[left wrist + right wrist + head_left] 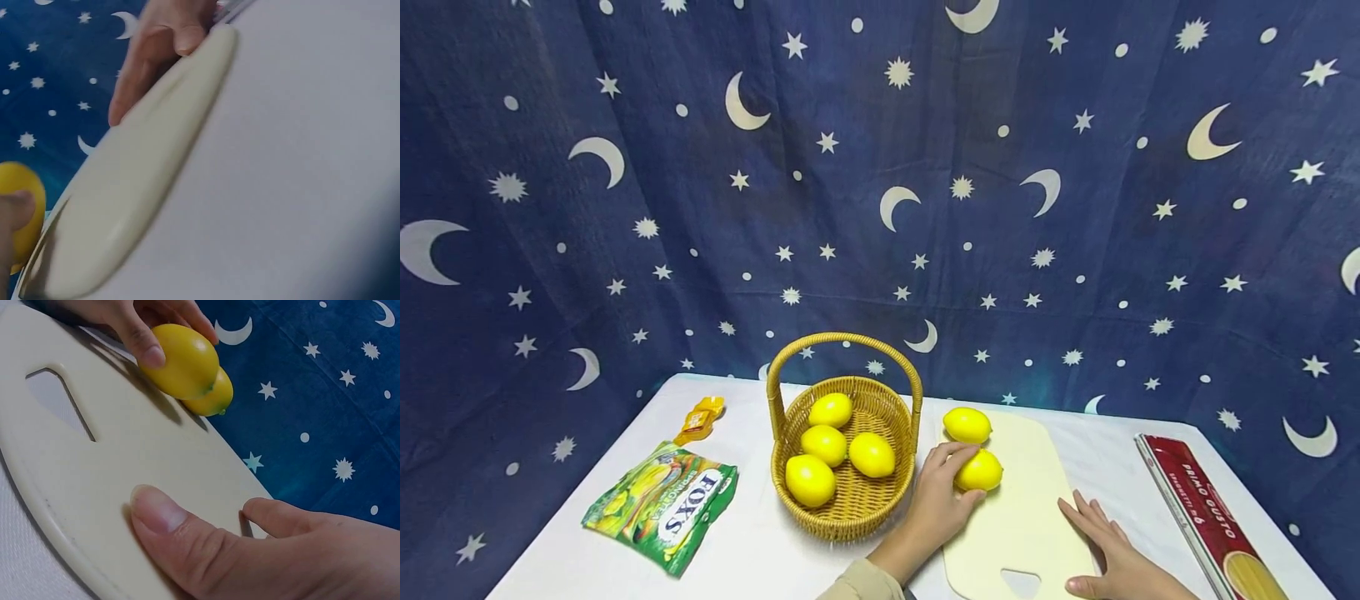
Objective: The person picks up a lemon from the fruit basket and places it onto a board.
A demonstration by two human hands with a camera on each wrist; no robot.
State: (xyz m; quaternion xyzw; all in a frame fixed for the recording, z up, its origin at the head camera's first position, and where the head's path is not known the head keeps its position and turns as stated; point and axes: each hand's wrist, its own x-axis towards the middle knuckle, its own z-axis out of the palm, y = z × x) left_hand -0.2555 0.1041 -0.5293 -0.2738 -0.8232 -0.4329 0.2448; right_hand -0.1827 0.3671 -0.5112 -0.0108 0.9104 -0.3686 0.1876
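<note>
My left hand (942,493) grips a yellow lemon (979,471) between thumb and fingers, over the left part of a cream cutting board (1015,533). Just beyond it, a second lemon (967,425) lies at the board's far left corner. In the left wrist view only the thumb shows against the held lemon (25,219). On the board's right edge rests my right hand (1116,554), fingers extended and holding no lemon. The right wrist view has its thumb (159,512) flat on the board's surface, apart from the handle slot.
Left of the board stands a wicker basket (844,527) with a tall handle and several lemons inside. Farther left are a green Fox's candy bag (662,504) and a small orange packet (700,419). A red spaghetti pack (1210,517) lies at right. A starry curtain (880,167) hangs behind.
</note>
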